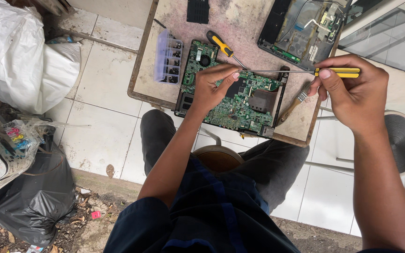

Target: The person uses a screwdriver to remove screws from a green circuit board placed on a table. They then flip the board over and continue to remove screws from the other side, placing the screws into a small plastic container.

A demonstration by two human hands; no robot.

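Observation:
My right hand [352, 91] grips the yellow handle of a long screwdriver [287, 71] held level above a small worn table [240, 23]. The fingers of my left hand [212, 86] pinch the shaft's tip end over a green laptop circuit board [240, 100] lying on the table. A second screwdriver [222, 45] with a yellow and black handle lies just beyond the board. A small paintbrush [294, 104] rests on the table under my right hand.
A clear compartment box of screws [167, 58] stands left of the board. An opened black laptop shell [301, 28] lies at the far right of the table. White sacks [19, 51] and a black bag [33, 197] sit on the floor at left; a round stool [401, 140] is at right.

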